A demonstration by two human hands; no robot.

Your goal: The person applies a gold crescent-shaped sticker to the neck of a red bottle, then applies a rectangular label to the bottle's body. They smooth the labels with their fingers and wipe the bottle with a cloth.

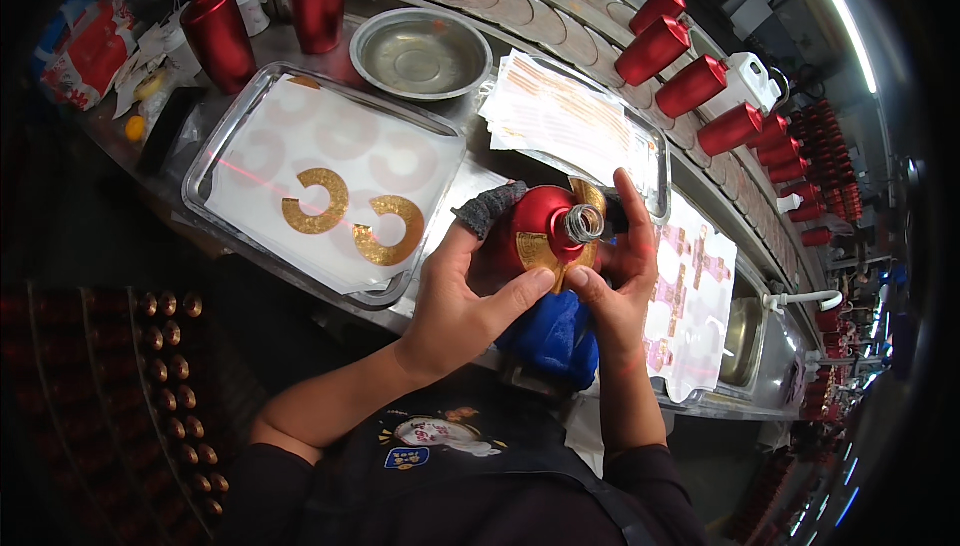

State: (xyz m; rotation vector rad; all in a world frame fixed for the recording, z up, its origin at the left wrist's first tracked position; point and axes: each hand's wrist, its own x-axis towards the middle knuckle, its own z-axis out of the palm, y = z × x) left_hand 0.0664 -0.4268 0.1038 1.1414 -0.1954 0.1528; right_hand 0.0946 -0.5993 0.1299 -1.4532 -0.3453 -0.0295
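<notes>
Between my two hands is a red metallic bottle (545, 199), its bare threaded neck tilted up towards me. A gold patterned, curved decal (537, 250) lies around its shoulder, with one end standing away from the surface beside the neck. My left hand (455, 296) grips the bottle's left side, thumb pressed on the decal's front; a dark grey wrap covers a finger. On the other side, my right hand (625, 291) is curved around the bottle, its thumb on the decal near my left thumb and its index finger raised. Directly below is a blue covered object (550, 341), kind unclear.
Two gold C-shaped decals (315, 201) lie on white paper in a metal tray (200, 181). Behind are a metal bowl (420, 51) and a stack of decal sheets (560, 111). Red bottles (690, 86) line a curved conveyor. At right are a patterned sheet (695, 296) and sink (742, 341).
</notes>
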